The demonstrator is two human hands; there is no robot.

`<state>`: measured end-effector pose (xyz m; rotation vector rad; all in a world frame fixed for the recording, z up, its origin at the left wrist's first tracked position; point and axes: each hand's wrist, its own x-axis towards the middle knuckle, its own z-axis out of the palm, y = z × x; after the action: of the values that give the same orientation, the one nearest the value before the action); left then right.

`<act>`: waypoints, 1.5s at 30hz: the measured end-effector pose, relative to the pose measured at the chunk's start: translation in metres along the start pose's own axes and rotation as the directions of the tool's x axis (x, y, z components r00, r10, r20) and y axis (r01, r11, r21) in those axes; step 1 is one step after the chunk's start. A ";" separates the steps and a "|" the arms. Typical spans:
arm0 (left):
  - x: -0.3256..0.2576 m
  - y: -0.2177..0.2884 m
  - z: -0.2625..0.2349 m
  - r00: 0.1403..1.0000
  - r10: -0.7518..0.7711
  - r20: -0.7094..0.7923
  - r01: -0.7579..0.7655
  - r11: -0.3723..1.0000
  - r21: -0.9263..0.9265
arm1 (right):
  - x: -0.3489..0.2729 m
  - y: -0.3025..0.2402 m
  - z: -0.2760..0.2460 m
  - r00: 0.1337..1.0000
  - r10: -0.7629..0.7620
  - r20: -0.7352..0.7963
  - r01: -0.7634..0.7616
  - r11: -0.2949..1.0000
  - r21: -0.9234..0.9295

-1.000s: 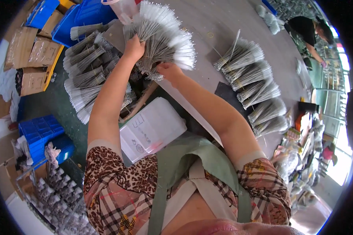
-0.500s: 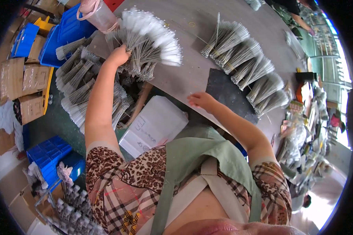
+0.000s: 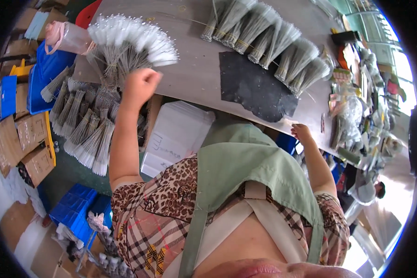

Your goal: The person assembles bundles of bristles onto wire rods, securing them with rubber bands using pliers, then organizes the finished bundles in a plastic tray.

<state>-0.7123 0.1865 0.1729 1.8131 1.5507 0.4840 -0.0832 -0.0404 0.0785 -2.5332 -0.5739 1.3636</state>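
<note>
A fanned bundle of white-tipped wire pieces [image 3: 129,46] lies at the desk's [image 3: 194,78] near left corner, gripped by the left hand [image 3: 141,85] in a closed fist. The right hand [image 3: 301,132], fingers loosely curled and empty, rests at the desk's near edge beside a black mat [image 3: 255,88].

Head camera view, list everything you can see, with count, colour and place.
fanned wire bundle: one, grey with white tips, table's left end, gripped by left hand
wire bundles: about seven, grey, row along table top
dark mat: one, black, table centre
table: one, grey
stacked wire bundles: many, grey, below table at left
white box: one, under table edge
blue crates: several, left side and lower left
cardboard boxes: several, brown, far left
left hand: fist closed on fanned bundle
right hand: at table's near edge, holding nothing visible
</note>
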 end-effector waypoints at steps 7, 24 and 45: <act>0.065 -0.034 0.043 0.982 0.152 -0.110 -0.095 0.911 0.402 | 0.011 0.044 0.006 0.958 -0.266 0.108 0.285 0.925 -0.251; 0.037 0.273 0.274 0.719 0.689 0.094 -0.694 0.704 0.151 | 0.109 -0.101 -0.067 0.649 -0.758 0.066 0.620 0.476 -0.623; 0.102 0.350 0.452 0.902 0.426 0.066 -0.332 0.590 0.736 | 0.031 0.000 -0.235 0.811 -0.565 -0.151 0.300 0.624 -0.721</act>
<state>-0.1384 0.1506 0.0932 2.8367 1.5465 0.1349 0.1279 -0.0266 0.1849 -2.7309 -1.7335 0.5048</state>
